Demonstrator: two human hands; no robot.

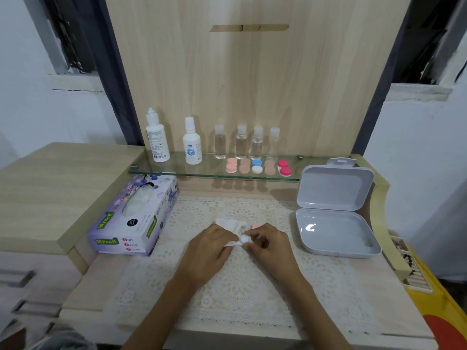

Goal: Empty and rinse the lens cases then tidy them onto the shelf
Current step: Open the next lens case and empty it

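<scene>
White against lace mat (pixel 227 294): pinches lens case (pixel 245 239) in right hand (pixel 270 246), grips tissue (pixel 227 224) in left hand (pixel 209 248), both reaching in from 6 o'clock. Leaves bare mat toward tissue box (pixel 131 218) at 9, open grey box (pixel 328 231) at 3, glass shelf (pixel 177 168) at 12.

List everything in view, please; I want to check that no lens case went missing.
white bottles: two, white, left on the glass shelf
clear bottles: four, clear, in a row on the shelf
lens cases: five, pink, beige, blue-and-white, beige, red, front of shelf
tissue box: one, purple, left on the table
plastic box: one, grey, open, right on the table
lace mat: one, white, table centre
tissue: one, white, on the mat
white case: one, white, held over the mat
pink cap: one, pink, right of the tissue
left hand: holds the tissue
right hand: pinches the white case
</scene>
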